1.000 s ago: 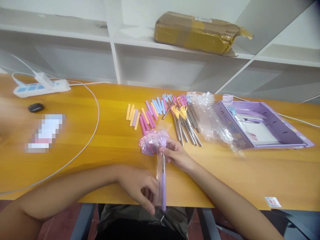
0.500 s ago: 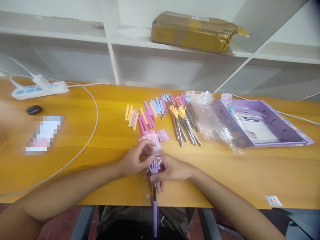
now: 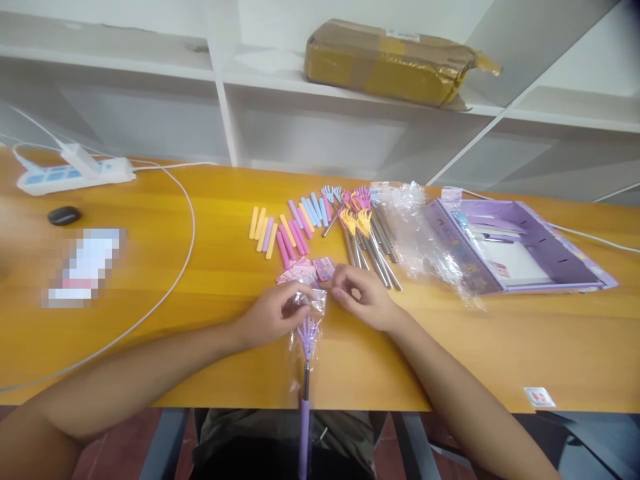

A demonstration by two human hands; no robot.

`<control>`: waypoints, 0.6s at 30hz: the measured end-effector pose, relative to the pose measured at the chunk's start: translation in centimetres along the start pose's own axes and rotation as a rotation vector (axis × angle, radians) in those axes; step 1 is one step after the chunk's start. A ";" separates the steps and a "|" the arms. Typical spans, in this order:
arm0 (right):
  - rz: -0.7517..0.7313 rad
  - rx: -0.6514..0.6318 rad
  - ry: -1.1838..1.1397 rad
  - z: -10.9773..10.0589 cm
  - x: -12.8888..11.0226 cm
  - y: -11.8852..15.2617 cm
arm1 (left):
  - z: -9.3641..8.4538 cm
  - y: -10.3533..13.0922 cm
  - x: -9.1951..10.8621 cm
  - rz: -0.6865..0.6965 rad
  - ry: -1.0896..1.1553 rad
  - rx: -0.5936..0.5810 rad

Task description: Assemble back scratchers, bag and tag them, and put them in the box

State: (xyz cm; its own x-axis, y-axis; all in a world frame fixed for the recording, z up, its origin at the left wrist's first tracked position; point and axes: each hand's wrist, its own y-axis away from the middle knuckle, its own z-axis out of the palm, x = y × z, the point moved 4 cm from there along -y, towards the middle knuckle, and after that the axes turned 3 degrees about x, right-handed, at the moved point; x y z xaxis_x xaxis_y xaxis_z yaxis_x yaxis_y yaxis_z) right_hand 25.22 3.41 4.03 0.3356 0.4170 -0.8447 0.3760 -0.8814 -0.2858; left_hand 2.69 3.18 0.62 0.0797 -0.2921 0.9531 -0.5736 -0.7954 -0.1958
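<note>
"Plastic, clear and crinkled, is what the left hand point(image 3: 275, 312) has clamped: the top of a bag point(image 3: 317, 303), between thumb and fingers."

"And the right hand point(image 3: 364, 298)?"

"Fingers curled toward the thumb, just beside the bag's top edge. I can't tell whether it pinches anything."

"What's inside the bag?"

"One purple back scratcher point(image 3: 305, 427), just below the left fingertips, partly over the tabletop point(image 3: 225, 373) and partly past its near edge."

"Which way does it point?"

"Claws away from the person, grip toward the lap. Its long axis runs almost straight out from the body, leaning very slightly right at the claw end. The grip reaches the bottom of the view."

"Beyond the hands?"

"Pink printed cards point(image 3: 300, 272), overlapping, then loose coloured sleeves point(image 3: 299, 238) in pink, yellow, purple and blue. Right of those lie metal rods point(image 3: 377, 257) with yellow, pink and blue claws, mostly pointing away from the person too."

"Farther right?"

"A crumpled clear wrapper point(image 3: 425, 240), touching an open purple box point(image 3: 560, 252)."

"Far left?"

"A white power strip point(image 3: 107, 173). High at the back, a taped parcel point(image 3: 385, 63) sits on a shelf."
</note>
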 end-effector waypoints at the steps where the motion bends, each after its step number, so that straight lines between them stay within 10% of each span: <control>1: -0.085 0.035 0.068 -0.4 -0.3 -0.1 | 0.0 0.0 0.0 -0.016 0.007 0.000; 7: -0.236 -0.148 0.253 0.9 -1.1 0.0 | 0.1 -0.3 0.1 -0.069 0.113 0.011; 18: -0.365 -0.053 0.409 1.2 -1.2 0.5 | 0.4 0.1 -0.6 -0.128 0.210 -0.036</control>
State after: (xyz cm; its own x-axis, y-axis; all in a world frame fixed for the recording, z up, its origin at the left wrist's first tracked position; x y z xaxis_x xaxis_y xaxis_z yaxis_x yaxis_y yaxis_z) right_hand 23.92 2.23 4.35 0.4800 0.7548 -0.4470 0.5704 -0.6557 -0.4947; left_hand 2.93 3.05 -0.02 -0.0153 -0.0705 0.9974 -0.5987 -0.7983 -0.0656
